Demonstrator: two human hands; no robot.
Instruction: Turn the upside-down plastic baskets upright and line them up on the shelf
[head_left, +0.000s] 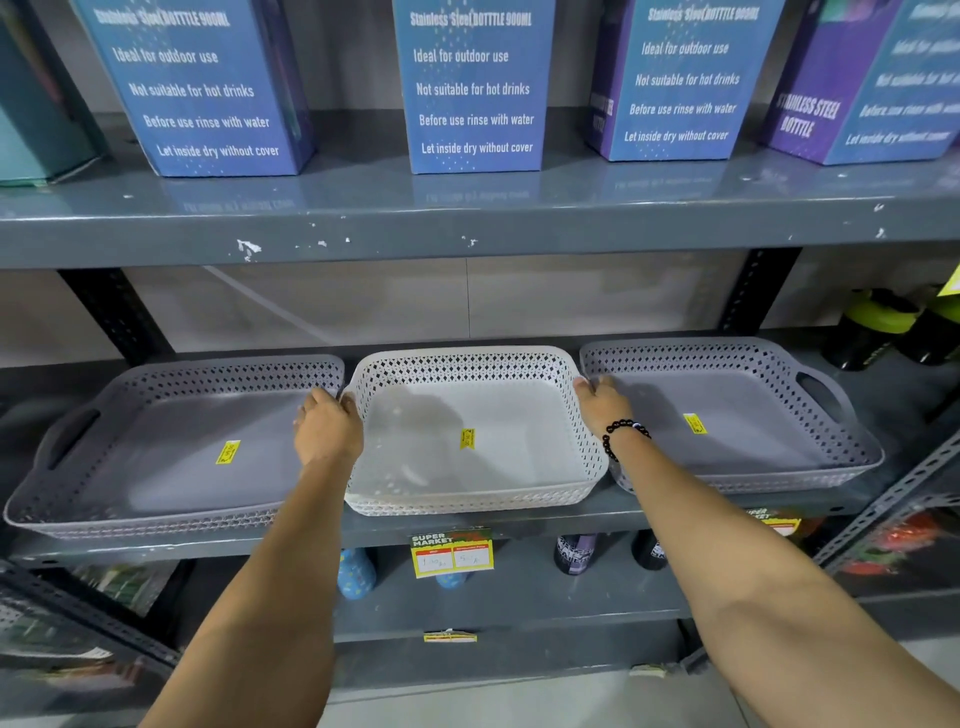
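Note:
Three perforated plastic baskets stand upright, side by side, on the grey middle shelf. The white basket is in the centre, with a grey basket to its left and another grey basket to its right. Each has a yellow sticker on its floor. My left hand grips the white basket's left rim, where it meets the left grey basket. My right hand, with a black bead bracelet at the wrist, grips the white basket's right rim beside the right grey basket.
Blue bottle boxes stand on the shelf above. Black and green bottles sit at the far right of the middle shelf. A price tag hangs on the shelf edge, with bottles on the shelf below. Dark perforated uprights frame the bay.

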